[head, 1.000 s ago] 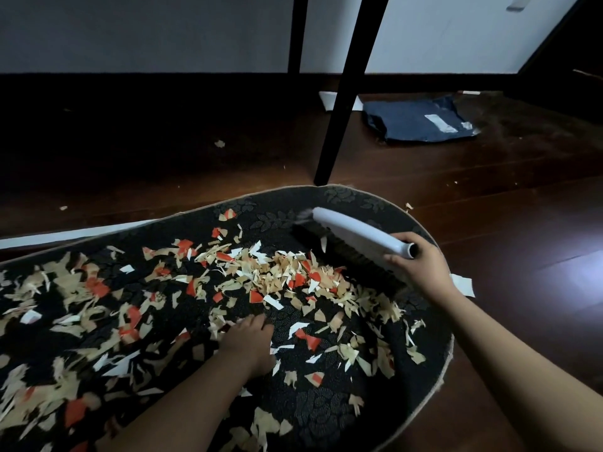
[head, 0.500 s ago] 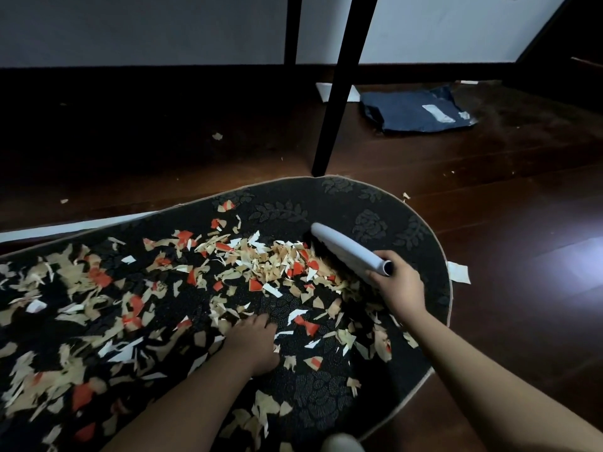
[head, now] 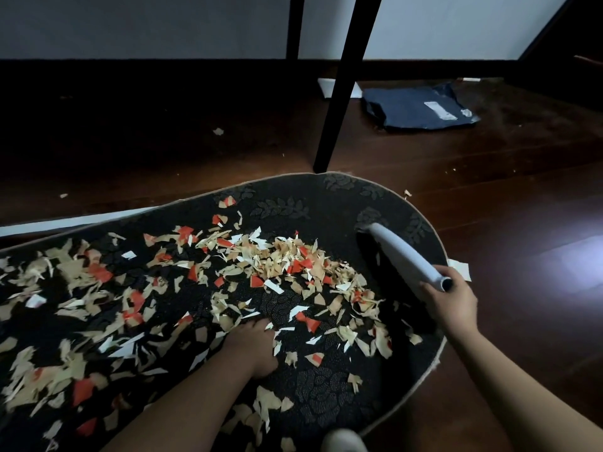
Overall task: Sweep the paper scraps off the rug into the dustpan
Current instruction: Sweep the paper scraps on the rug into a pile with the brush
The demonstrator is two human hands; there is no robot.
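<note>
A dark oval rug (head: 326,203) with a leaf pattern lies on the wooden floor. Tan, red and white paper scraps (head: 293,265) cover it, heaped thickest in the middle and thinner toward the left. My right hand (head: 453,305) grips the end of a white-handled brush (head: 401,256) whose dark bristles rest on the rug near its right end, just right of the heap. My left hand (head: 251,347) presses down on the rug among the scraps and holds nothing. No dustpan is plainly visible; a pale rounded thing (head: 342,442) at the bottom edge cannot be identified.
A black furniture leg (head: 342,93) stands at the rug's far edge, with another leg (head: 295,27) behind it. A dark blue bag (head: 417,109) lies on the floor beyond. A white paper piece (head: 461,269) sits by the rug's right edge. Stray scraps (head: 218,131) dot the floor.
The brush swept left into the heap half a second ago, then came back to the rug's right end. The heap sits slightly more bunched. My left hand stayed put.
</note>
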